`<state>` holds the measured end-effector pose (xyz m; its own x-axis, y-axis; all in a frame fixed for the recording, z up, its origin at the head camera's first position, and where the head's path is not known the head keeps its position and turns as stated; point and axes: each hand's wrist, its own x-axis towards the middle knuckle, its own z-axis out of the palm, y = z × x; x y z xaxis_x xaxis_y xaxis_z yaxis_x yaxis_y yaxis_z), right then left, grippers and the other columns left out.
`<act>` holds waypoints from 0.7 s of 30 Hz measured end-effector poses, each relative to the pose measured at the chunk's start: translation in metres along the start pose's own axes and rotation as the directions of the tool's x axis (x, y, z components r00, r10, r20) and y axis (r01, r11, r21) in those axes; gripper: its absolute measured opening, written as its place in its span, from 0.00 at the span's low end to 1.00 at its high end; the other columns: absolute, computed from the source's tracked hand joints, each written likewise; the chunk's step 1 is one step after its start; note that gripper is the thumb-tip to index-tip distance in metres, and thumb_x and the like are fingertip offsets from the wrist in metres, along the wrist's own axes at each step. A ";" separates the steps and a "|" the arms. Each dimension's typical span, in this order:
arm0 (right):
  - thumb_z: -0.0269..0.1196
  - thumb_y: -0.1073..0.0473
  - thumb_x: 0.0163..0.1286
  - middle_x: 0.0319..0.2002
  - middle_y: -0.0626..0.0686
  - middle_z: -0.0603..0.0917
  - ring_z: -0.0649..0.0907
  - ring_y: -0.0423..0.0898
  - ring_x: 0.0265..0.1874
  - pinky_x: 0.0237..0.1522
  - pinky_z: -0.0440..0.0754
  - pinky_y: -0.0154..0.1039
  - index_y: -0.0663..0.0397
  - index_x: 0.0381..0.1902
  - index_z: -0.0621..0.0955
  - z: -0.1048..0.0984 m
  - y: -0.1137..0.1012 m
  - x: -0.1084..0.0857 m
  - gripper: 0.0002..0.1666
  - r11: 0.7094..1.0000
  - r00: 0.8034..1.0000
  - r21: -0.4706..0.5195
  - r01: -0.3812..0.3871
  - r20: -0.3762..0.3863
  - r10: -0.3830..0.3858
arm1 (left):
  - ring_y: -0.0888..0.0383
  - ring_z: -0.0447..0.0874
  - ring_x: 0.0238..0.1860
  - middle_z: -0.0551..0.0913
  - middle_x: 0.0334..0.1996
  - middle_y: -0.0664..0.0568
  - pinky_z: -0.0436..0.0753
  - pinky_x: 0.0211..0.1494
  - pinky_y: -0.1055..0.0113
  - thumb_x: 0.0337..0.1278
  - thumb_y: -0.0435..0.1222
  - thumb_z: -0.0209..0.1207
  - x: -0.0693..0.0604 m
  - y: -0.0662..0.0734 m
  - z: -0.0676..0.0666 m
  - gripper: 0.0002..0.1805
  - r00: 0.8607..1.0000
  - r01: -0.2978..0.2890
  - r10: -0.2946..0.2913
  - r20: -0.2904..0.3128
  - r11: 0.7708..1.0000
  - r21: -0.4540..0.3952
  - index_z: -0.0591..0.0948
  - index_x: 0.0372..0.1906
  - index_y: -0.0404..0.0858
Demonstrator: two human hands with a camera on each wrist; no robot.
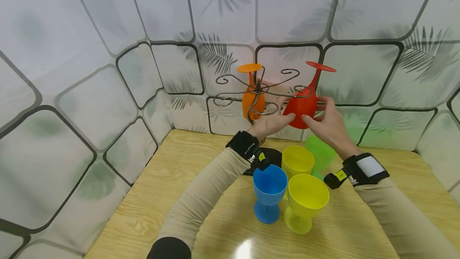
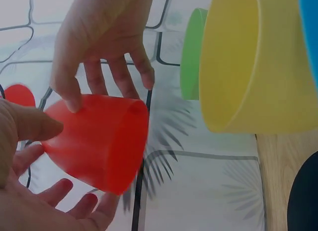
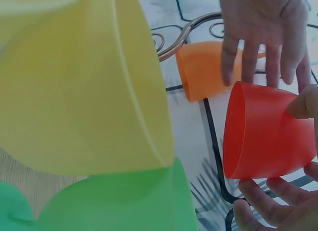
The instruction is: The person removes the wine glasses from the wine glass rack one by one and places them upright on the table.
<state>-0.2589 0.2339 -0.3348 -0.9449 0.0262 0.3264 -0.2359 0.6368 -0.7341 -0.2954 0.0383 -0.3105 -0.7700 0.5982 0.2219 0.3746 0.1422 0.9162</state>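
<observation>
Holds the red goblet (image 1: 301,107) foot-up and tilted between left hand (image 1: 274,124) and right hand (image 1: 328,123), thumbs on the near side of the bowl, fingers curved round beyond it. Lifts it just beside a rack (image 1: 258,88) of thin, scrolled metal wire, close to an inverted orange goblet (image 1: 247,107). Has below, upright on the wood-grained table (image 1: 201,163), smooth, round-bowled, plastic-looking yellow goblets (image 1: 308,201) and a blue goblet (image 1: 270,189).

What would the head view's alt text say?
A person's left hand and right hand hold a red plastic goblet upside down at a curly metal rack bearing an orange plastic goblet; on the woodgrain table stand one blue goblet, one green goblet and two yellow goblets.
</observation>
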 end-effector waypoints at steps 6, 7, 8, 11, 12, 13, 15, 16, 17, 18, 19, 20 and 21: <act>0.59 0.44 0.74 0.64 0.72 0.72 0.82 0.65 0.48 0.36 0.82 0.37 0.61 0.77 0.53 -0.005 -0.001 -0.008 0.46 1.000 1.000 0.026 0.002 0.001 -0.002 | 0.53 0.69 0.60 0.62 0.73 0.43 0.74 0.55 0.66 0.72 0.36 0.54 -0.009 0.000 0.003 0.38 0.995 0.095 -0.095 0.018 0.995 0.000 0.53 0.80 0.50; 0.59 0.43 0.74 0.64 0.72 0.72 0.82 0.65 0.48 0.36 0.83 0.38 0.61 0.77 0.53 -0.006 -0.001 -0.009 0.46 1.000 1.000 0.027 0.002 0.002 -0.002 | 0.54 0.70 0.58 0.63 0.72 0.43 0.74 0.51 0.67 0.72 0.39 0.56 -0.010 -0.001 0.004 0.38 0.993 0.117 -0.117 0.006 0.993 0.031 0.52 0.80 0.52; 0.59 0.43 0.74 0.64 0.72 0.72 0.82 0.65 0.48 0.37 0.83 0.38 0.61 0.77 0.53 -0.007 -0.001 -0.010 0.46 1.000 1.000 0.027 0.000 0.002 0.000 | 0.53 0.72 0.56 0.65 0.71 0.43 0.74 0.49 0.66 0.72 0.40 0.57 -0.011 -0.001 0.005 0.39 0.993 0.119 -0.119 -0.007 0.991 0.058 0.53 0.80 0.53; 0.59 0.43 0.74 0.64 0.71 0.72 0.83 0.65 0.48 0.37 0.83 0.38 0.60 0.77 0.53 -0.010 -0.001 -0.013 0.47 1.000 1.000 0.024 -0.007 0.003 0.006 | 0.52 0.75 0.51 0.69 0.68 0.41 0.74 0.42 0.67 0.69 0.42 0.60 -0.012 -0.004 0.006 0.40 0.995 0.102 -0.100 -0.025 0.989 0.104 0.54 0.80 0.54; 0.59 0.43 0.74 0.63 0.71 0.73 0.83 0.64 0.48 0.37 0.83 0.39 0.60 0.77 0.53 -0.011 -0.001 -0.014 0.47 1.000 1.000 0.023 -0.007 0.004 0.007 | 0.52 0.75 0.51 0.69 0.69 0.41 0.75 0.42 0.68 0.68 0.42 0.61 -0.012 -0.004 0.007 0.40 0.996 0.091 -0.089 -0.024 0.990 0.104 0.54 0.79 0.54; 0.59 0.43 0.74 0.63 0.71 0.73 0.83 0.64 0.48 0.38 0.84 0.41 0.60 0.77 0.53 -0.011 -0.001 -0.015 0.47 1.000 1.000 0.020 -0.007 0.005 0.007 | 0.52 0.75 0.53 0.68 0.70 0.42 0.76 0.42 0.68 0.68 0.41 0.62 -0.012 -0.005 0.007 0.41 0.997 0.078 -0.076 -0.022 0.993 0.092 0.55 0.79 0.53; 0.59 0.43 0.74 0.63 0.71 0.73 0.83 0.64 0.47 0.40 0.85 0.45 0.59 0.78 0.53 -0.013 -0.002 -0.018 0.46 1.000 1.000 0.018 -0.009 0.006 0.009 | 0.54 0.73 0.57 0.67 0.71 0.44 0.78 0.46 0.69 0.67 0.38 0.63 -0.011 -0.006 0.008 0.41 0.999 0.043 -0.042 -0.013 0.997 0.063 0.56 0.79 0.52; 0.59 0.43 0.75 0.63 0.71 0.73 0.83 0.64 0.47 0.41 0.86 0.48 0.59 0.78 0.53 -0.013 -0.003 -0.019 0.46 1.000 1.000 0.017 -0.008 0.005 0.008 | 0.55 0.72 0.58 0.66 0.72 0.45 0.79 0.47 0.69 0.67 0.37 0.64 -0.011 -0.007 0.009 0.41 1.000 0.023 -0.023 -0.010 0.998 0.052 0.56 0.79 0.51; 0.59 0.43 0.75 0.63 0.71 0.73 0.83 0.65 0.48 0.42 0.86 0.51 0.59 0.78 0.53 -0.014 -0.003 -0.020 0.46 1.000 1.000 0.016 -0.006 0.004 0.006 | 0.56 0.71 0.59 0.65 0.73 0.47 0.80 0.49 0.69 0.66 0.36 0.64 -0.011 -0.007 0.009 0.42 1.000 0.008 -0.008 -0.010 0.999 0.033 0.57 0.79 0.51; 0.59 0.43 0.75 0.63 0.71 0.73 0.84 0.65 0.48 0.44 0.86 0.53 0.59 0.78 0.53 -0.014 -0.004 -0.021 0.46 1.000 1.000 0.016 -0.003 0.001 0.003 | 0.57 0.70 0.60 0.64 0.73 0.48 0.81 0.50 0.69 0.65 0.35 0.65 -0.010 -0.007 0.010 0.42 1.000 -0.003 0.003 -0.010 1.000 0.019 0.57 0.79 0.50; 0.59 0.43 0.75 0.63 0.71 0.73 0.84 0.65 0.48 0.44 0.86 0.53 0.58 0.78 0.53 -0.014 -0.004 -0.022 0.46 1.000 1.000 0.018 0.001 0.000 -0.001 | 0.57 0.71 0.59 0.63 0.73 0.48 0.81 0.50 0.69 0.65 0.34 0.65 -0.010 -0.007 0.010 0.42 1.000 -0.014 0.014 -0.010 1.000 0.015 0.57 0.79 0.50; 0.59 0.43 0.75 0.63 0.71 0.73 0.84 0.65 0.48 0.43 0.86 0.51 0.58 0.78 0.53 -0.014 -0.004 -0.023 0.46 1.000 1.000 0.019 0.008 -0.001 -0.008 | 0.56 0.71 0.58 0.63 0.73 0.48 0.82 0.50 0.70 0.65 0.34 0.65 -0.010 -0.007 0.010 0.42 1.000 -0.027 0.028 -0.015 0.999 0.026 0.58 0.78 0.49; 0.59 0.43 0.75 0.62 0.71 0.74 0.84 0.65 0.47 0.42 0.86 0.48 0.59 0.77 0.54 -0.015 -0.004 -0.025 0.46 1.000 1.000 0.020 0.020 -0.004 -0.020 | 0.56 0.72 0.57 0.63 0.73 0.48 0.82 0.49 0.70 0.65 0.34 0.66 -0.011 -0.007 0.010 0.41 0.999 -0.041 0.042 -0.022 0.998 0.042 0.58 0.78 0.48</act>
<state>-0.2312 0.2419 -0.3311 -0.9389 0.0169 0.3437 -0.2593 0.6217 -0.7391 -0.2846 0.0391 -0.3225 -0.7649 0.5859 0.2677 0.4274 0.1507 0.8914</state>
